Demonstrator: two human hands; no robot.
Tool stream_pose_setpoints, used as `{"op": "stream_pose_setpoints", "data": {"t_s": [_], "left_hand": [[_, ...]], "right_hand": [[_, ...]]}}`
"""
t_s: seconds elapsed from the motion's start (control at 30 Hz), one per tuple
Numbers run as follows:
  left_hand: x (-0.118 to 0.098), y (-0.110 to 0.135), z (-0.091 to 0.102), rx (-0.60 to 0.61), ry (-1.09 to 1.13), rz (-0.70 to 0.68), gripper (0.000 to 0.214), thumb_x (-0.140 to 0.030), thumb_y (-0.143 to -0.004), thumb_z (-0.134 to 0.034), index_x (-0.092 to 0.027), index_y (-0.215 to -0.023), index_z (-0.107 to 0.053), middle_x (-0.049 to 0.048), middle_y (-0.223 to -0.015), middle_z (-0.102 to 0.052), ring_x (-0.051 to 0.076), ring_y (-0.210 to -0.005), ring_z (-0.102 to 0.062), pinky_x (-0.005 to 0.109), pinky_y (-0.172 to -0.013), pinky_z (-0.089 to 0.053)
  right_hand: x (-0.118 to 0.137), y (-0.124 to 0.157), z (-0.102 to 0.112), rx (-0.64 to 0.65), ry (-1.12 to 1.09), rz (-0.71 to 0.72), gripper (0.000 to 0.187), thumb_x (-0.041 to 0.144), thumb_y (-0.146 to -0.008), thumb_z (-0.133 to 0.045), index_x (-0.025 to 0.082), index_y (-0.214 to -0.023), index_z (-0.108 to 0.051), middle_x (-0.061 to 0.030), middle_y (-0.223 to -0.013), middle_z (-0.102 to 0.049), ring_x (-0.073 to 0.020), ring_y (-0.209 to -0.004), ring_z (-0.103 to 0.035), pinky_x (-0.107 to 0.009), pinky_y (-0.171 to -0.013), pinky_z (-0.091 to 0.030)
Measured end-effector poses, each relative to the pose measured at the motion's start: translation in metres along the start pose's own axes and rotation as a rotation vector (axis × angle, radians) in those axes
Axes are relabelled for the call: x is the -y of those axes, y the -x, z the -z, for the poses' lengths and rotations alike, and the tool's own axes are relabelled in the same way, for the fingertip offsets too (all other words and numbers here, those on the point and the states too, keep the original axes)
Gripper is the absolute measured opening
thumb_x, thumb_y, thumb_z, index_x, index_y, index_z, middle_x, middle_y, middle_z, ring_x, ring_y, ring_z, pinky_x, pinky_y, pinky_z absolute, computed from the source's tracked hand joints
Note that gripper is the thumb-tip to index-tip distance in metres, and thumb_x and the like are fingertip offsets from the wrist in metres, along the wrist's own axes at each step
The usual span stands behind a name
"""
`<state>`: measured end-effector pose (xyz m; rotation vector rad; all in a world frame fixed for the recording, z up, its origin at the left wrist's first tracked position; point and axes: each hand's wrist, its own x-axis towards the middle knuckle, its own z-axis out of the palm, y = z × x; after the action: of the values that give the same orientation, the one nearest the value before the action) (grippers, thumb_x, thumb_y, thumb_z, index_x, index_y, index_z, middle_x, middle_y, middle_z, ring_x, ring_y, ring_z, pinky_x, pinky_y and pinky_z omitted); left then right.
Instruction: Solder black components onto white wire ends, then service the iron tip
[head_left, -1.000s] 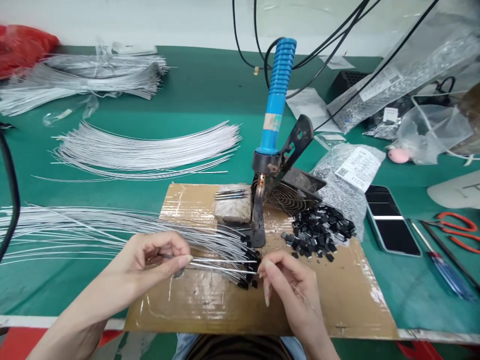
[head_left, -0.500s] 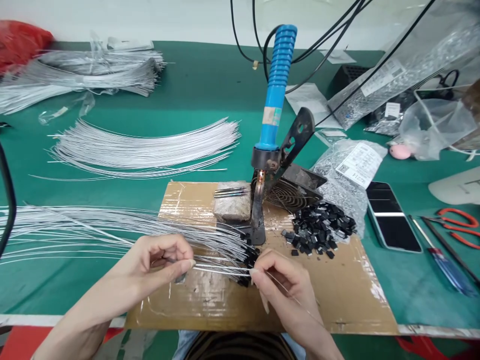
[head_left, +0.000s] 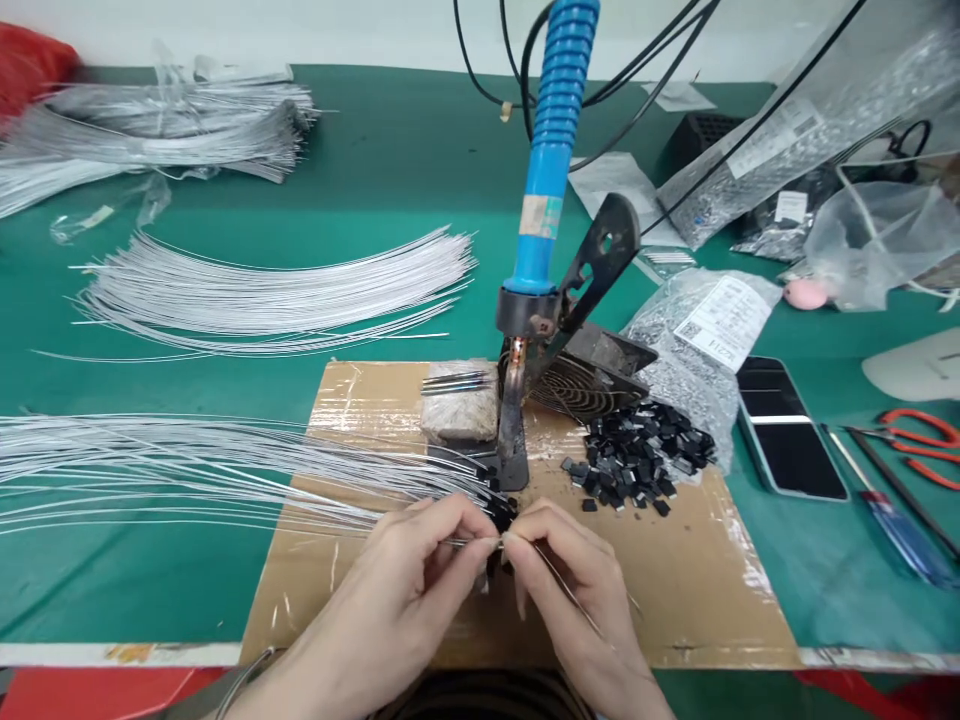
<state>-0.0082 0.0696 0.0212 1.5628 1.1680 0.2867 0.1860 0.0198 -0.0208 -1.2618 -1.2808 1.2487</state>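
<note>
My left hand [head_left: 420,585] and my right hand [head_left: 574,575] meet fingertip to fingertip above the cardboard, both pinched. A thin wire [head_left: 564,583] runs from my right fingertips back under that palm. A short stretch of grey wire shows between my left thumb and forefinger; my fingers hide where the ends lie. Just behind my hands rests a bundle of grey wires [head_left: 300,465] with black pieces [head_left: 501,508] at its right end. Beyond it, a soldering iron with a blue handle [head_left: 551,170] is clamped upright in a black stand [head_left: 600,255], tip pointing down.
Loose small black pieces [head_left: 637,455] are heaped on the cardboard [head_left: 675,590], right of the iron. More wires [head_left: 285,290] lie behind on the green table. A phone [head_left: 791,430], a screwdriver [head_left: 900,535] and orange-handled pliers [head_left: 922,435] are at the right, near plastic bags [head_left: 694,350].
My left hand has slid right along the wire until its fingertips reach my right fingertips. My right hand stays nearly in place. The view has shifted slightly.
</note>
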Motion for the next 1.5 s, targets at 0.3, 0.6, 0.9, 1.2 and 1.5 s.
{"op": "stream_pose_setpoints", "data": {"t_s": [0.3, 0.6, 0.9, 1.2, 1.5], "left_hand": [[0.006, -0.009, -0.005, -0.128, 0.218, 0.129, 0.035, -0.053, -0.103, -0.061, -0.022, -0.088, -0.065, -0.0033, -0.070, -0.053, 0.014, -0.064, -0.043, 0.028, -0.060, -0.031], [-0.004, -0.008, -0.004, -0.161, 0.277, 0.134, 0.034, -0.051, -0.101, -0.065, -0.020, -0.088, -0.071, 0.0001, -0.071, -0.063, 0.014, -0.064, -0.051, 0.027, -0.059, -0.035], [0.002, -0.006, -0.006, -0.215, 0.143, 0.080, 0.032, -0.048, -0.101, -0.066, -0.021, -0.086, -0.074, 0.0024, -0.071, -0.071, 0.016, -0.064, -0.060, 0.025, -0.058, -0.045], [-0.005, -0.004, -0.009, -0.282, 0.177, 0.085, 0.028, -0.042, -0.099, -0.070, -0.020, -0.081, -0.073, 0.0023, -0.071, -0.072, 0.016, -0.064, -0.063, 0.024, -0.059, -0.047], [-0.004, -0.004, -0.009, -0.215, 0.236, 0.135, 0.031, -0.044, -0.099, -0.068, -0.021, -0.079, -0.070, -0.0014, -0.065, -0.059, 0.013, -0.059, -0.046, 0.026, -0.055, -0.031]], "right_hand": [[-0.013, 0.002, 0.003, -0.306, -0.521, -0.127, 0.055, 0.054, -0.116, -0.037, 0.024, -0.105, -0.081, -0.0029, -0.080, -0.068, -0.0163, -0.065, -0.068, -0.027, -0.061, -0.058], [-0.003, -0.005, -0.021, -0.235, -0.395, -0.110, 0.017, 0.034, -0.105, -0.073, 0.026, -0.105, -0.088, -0.0036, -0.086, -0.071, -0.0102, -0.056, -0.063, -0.021, -0.052, -0.054], [0.006, -0.006, -0.028, -0.294, -0.579, -0.315, 0.017, 0.042, -0.090, -0.089, 0.025, -0.090, -0.089, -0.0006, -0.076, -0.069, -0.0082, -0.050, -0.058, -0.019, -0.047, -0.054], [0.005, -0.006, -0.026, -0.252, -0.649, -0.348, 0.021, 0.043, -0.090, -0.089, 0.022, -0.087, -0.087, 0.0002, -0.071, -0.069, -0.0058, -0.045, -0.057, -0.015, -0.044, -0.047], [-0.003, -0.008, -0.019, -0.136, -0.788, -0.361, 0.020, 0.040, -0.087, -0.092, 0.020, -0.083, -0.087, -0.0009, -0.066, -0.069, -0.0059, -0.040, -0.056, -0.013, -0.040, -0.043]]}}
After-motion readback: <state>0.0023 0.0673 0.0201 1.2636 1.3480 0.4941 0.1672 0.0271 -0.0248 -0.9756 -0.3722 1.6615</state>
